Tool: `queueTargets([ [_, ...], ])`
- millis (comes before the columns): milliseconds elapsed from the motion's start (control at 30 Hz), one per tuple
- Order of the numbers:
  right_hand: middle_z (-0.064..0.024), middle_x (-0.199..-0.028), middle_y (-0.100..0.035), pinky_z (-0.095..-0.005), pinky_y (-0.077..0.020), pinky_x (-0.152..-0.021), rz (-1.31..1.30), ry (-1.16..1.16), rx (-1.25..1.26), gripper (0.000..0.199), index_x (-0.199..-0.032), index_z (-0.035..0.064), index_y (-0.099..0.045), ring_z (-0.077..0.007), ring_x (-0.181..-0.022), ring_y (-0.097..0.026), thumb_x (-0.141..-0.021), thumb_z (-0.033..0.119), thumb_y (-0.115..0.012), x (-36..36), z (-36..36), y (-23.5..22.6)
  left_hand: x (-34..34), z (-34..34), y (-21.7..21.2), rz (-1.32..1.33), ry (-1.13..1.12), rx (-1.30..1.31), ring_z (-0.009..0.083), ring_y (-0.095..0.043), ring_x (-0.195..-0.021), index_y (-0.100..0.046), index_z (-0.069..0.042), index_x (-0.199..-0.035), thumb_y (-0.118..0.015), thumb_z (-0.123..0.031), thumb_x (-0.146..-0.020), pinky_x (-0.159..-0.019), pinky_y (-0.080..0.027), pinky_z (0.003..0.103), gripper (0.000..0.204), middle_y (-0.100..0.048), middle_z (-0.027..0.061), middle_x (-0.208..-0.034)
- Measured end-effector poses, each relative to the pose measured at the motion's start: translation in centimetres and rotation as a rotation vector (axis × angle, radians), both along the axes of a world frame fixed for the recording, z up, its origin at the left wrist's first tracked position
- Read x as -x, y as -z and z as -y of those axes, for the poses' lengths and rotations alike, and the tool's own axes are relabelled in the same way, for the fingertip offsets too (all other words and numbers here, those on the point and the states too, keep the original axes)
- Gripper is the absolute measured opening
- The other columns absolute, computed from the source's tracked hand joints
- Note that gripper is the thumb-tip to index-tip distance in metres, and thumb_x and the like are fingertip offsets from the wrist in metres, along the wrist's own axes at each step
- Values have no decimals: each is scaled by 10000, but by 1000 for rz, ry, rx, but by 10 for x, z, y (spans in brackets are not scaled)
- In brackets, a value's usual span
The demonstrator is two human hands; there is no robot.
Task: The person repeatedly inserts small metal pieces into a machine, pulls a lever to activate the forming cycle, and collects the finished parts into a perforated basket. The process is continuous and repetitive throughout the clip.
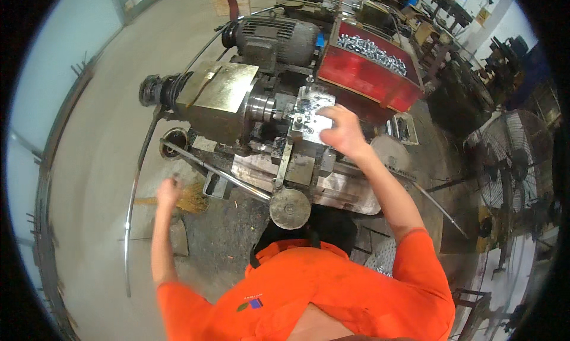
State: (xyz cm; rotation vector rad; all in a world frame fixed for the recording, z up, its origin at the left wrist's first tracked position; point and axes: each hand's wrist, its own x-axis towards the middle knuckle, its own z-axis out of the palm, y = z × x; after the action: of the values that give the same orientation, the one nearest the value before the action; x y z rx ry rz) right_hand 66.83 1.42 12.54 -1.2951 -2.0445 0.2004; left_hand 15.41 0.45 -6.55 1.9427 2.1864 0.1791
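Observation:
A small lathe stands before me, with its round metal chuck [261,107] facing a bright, bolt-studded tool block [314,112]. At the block's right side is my right hand [344,132], thumb and fingers apart; whether it presses on the metal or hovers just over it, I cannot tell. My left hand [168,192] is out to the left, slightly blurred, above a straw broom [193,199]. Its fingers are curled, with a small dark spot at their tips that I cannot identify. A long steel lever [219,171] slants between that hand and a round handwheel [290,208].
Behind the block sits a red bin [362,73] full of shiny metal parts [374,51]. An electric motor [276,38] is mounted at the back. To the right stand a round-topped stool [389,151] and a caged fan [513,157]. A long bar [132,213] runs along the left.

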Motion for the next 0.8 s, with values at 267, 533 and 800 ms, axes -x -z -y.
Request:
queueTargets([
  [267,-222,-782,-636,-401,-496,-777,434,49,257,285,-712,-13,-667,-372,-845,-601,-534,206,-629,95,-80,29,101,83,-74,-214,-253,-290,345,-616,-785,-591,-25,-1064,-622,-319,-804,-671,-485,429,394,-626,184,-850],
  [533,-191,-793,-652,-398,-510,-727,474,52,240,275,-724,27,-678,-349,-783,-627,-530,218,-636,87,-80,26,172,19,-54,-441,-431,-233,353,-607,-724,-584,-33,-811,-624,-418,-763,-630,-487,432,390,-615,168,-773],
  [800,-174,-839,-658,-366,-507,-767,451,32,215,252,-750,41,-687,-314,-847,-621,-561,202,-643,91,-80,32,-31,111,-84,-197,-503,-181,355,-599,-881,-610,-19,-999,-678,-372,-716,-768,-463,431,458,-624,201,-935],
])
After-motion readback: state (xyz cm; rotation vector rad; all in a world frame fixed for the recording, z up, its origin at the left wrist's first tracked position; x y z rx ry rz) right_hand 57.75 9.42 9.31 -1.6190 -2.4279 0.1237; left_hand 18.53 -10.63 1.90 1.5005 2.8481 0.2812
